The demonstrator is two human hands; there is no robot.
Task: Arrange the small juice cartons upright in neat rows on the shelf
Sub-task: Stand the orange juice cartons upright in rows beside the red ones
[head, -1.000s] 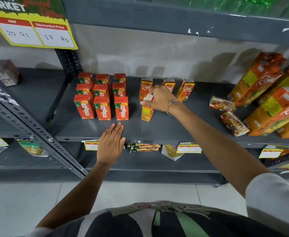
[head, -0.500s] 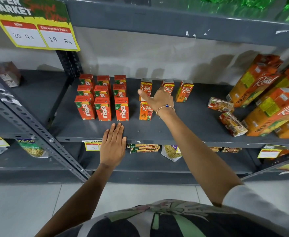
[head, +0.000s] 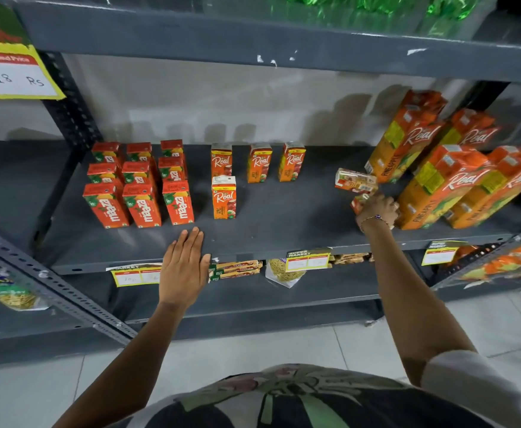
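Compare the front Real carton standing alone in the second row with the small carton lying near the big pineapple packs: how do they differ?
The front Real carton stands upright; the lying carton is tipped on its side. The first sits in line beside the Maaza block; the second is out of any row. No hand touches either: the right hand is on another small carton just below the lying one. Both are small juice cartons on one shelf.

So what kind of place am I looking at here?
Most likely a small supermarket aisle: grey metal shelving stocked with rows of small red Maaza juice cartons, a yellow discounted-price sign, and yellow shelf-edge price tags.
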